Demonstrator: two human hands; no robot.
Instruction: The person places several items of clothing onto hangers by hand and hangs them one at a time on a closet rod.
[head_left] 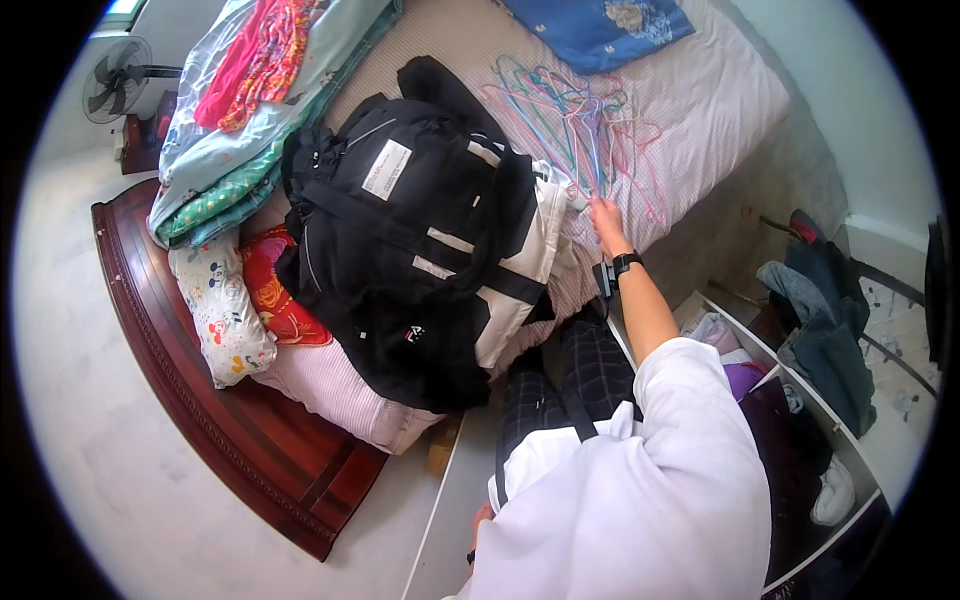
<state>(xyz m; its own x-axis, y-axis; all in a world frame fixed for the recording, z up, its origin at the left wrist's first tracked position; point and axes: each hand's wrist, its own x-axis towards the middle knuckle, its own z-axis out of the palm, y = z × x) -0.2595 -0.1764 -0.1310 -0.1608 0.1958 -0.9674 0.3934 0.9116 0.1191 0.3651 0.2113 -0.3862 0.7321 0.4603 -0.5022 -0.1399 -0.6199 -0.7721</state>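
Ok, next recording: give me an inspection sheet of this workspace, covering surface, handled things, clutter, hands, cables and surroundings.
Surface: bed with a pale striped sheet.
Handled things: colourful hangers, bunched, spread toward the far side.
Clutter: black clothes heaped beside the hangers; cartoon pillow, red pillow, blue cloth.
Hands: right hand, fingers around the hangers' gathered ends; left hand mostly hidden at the lower edge, grip unclear.
Cables: nothing seen for certain.
Surroundings: fan, wooden headboard, white compartment box holding clothes.
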